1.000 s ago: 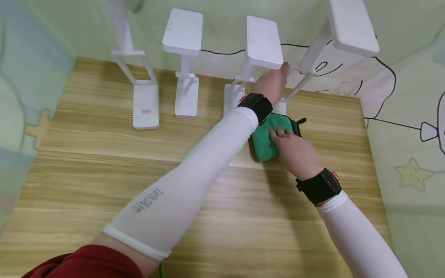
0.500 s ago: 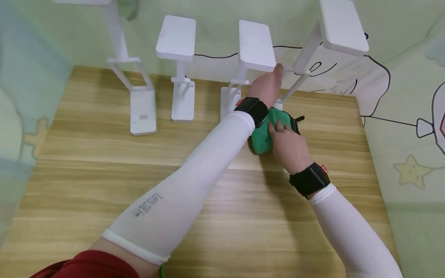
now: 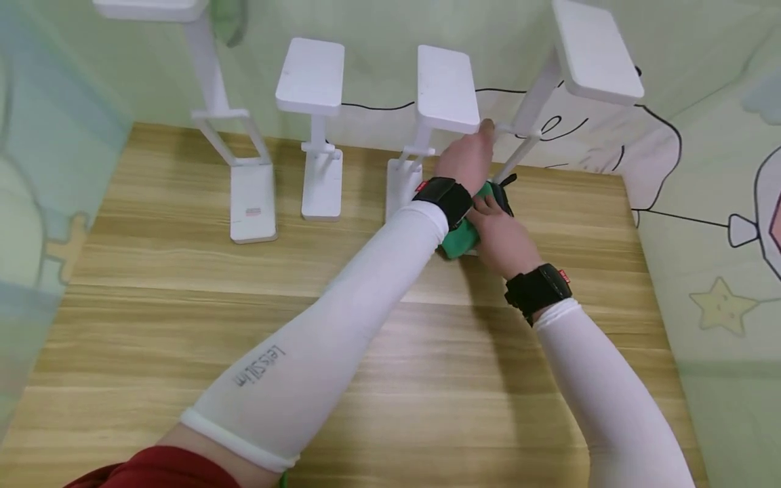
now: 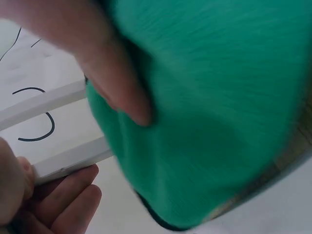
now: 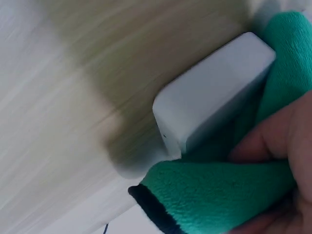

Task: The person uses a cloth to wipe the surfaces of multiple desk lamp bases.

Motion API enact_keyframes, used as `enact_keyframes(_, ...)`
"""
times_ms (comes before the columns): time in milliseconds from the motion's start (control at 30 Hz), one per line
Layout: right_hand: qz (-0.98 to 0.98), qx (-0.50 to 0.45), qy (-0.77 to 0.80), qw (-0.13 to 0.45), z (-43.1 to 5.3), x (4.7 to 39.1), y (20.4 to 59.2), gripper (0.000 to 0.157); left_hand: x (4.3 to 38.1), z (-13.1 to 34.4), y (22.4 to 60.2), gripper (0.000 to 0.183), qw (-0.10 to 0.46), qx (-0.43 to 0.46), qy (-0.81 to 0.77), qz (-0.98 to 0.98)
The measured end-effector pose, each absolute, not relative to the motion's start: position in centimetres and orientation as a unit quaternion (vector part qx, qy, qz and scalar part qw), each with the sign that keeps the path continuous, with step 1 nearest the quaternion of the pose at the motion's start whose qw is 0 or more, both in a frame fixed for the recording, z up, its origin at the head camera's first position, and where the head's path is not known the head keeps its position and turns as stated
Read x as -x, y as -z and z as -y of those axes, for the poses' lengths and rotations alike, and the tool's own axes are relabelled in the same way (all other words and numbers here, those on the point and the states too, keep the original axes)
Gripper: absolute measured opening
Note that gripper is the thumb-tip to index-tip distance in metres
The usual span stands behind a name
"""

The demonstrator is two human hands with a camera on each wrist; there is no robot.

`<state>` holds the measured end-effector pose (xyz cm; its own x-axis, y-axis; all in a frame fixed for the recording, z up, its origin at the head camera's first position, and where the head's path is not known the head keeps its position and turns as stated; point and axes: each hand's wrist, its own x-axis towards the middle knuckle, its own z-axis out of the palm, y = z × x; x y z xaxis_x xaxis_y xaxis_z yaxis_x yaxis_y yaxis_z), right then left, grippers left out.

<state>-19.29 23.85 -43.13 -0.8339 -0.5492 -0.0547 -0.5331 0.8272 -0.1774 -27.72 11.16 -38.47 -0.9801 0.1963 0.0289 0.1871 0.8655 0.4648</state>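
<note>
My left hand (image 3: 466,159) reaches to the rightmost white folding stand (image 3: 601,57), its fingers (image 4: 73,200) curled round one of the stand's thin struts (image 4: 73,158). With my right hand (image 3: 508,242) I pinch a green cleaning cloth (image 3: 460,240) with dark edging, bunched between thumb and fingers in the right wrist view. The cloth folds along the side of the stand's white base (image 5: 214,87), leaving the top and one rounded end bare. In the head view my left wrist and the cloth hide most of this base.
Left of it stand similar white stands: one close by (image 3: 447,87), a second (image 3: 311,74) and a third at far left (image 3: 251,203). All are on the wood-grain tabletop (image 3: 390,379), near the patterned back wall (image 3: 378,125). A patterned side wall (image 3: 726,379) bounds the right.
My right hand has shifted up and left, going from spread fingers on the flat cloth to pinching it. The cloth is bunched, baring part of the base. My left hand keeps its hold.
</note>
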Motion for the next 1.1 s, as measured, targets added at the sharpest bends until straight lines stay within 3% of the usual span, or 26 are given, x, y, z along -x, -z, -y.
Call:
enact_keyframes(167,-0.966,0.249,-0.009,0.061,-23.7,17.2,41.8,0.050,27.8,-10.9,38.5,0.036,-0.010,-0.103,-0.233,-0.967)
enact_keyframes(333,-0.957,0.274,-0.050,0.084,-23.7,14.7,40.2,0.047,27.9,-11.2,38.3,0.036,-0.007,-0.096,-0.229,-0.969)
enact_keyframes(533,-0.939,0.330,0.051,0.079,-24.5,16.6,41.6,0.063,27.8,-11.8,38.3,0.036,0.008,-0.106,-0.228,-0.968)
enact_keyframes(733,-0.955,0.264,0.112,0.075,-25.8,19.2,42.9,0.066,27.9,-12.1,38.5,0.038,0.006,-0.124,-0.224,-0.967)
enact_keyframes(1100,-0.960,0.243,-0.020,0.135,-25.9,15.5,39.8,0.052,28.3,-11.4,38.4,0.034,-0.010,-0.115,-0.230,-0.966)
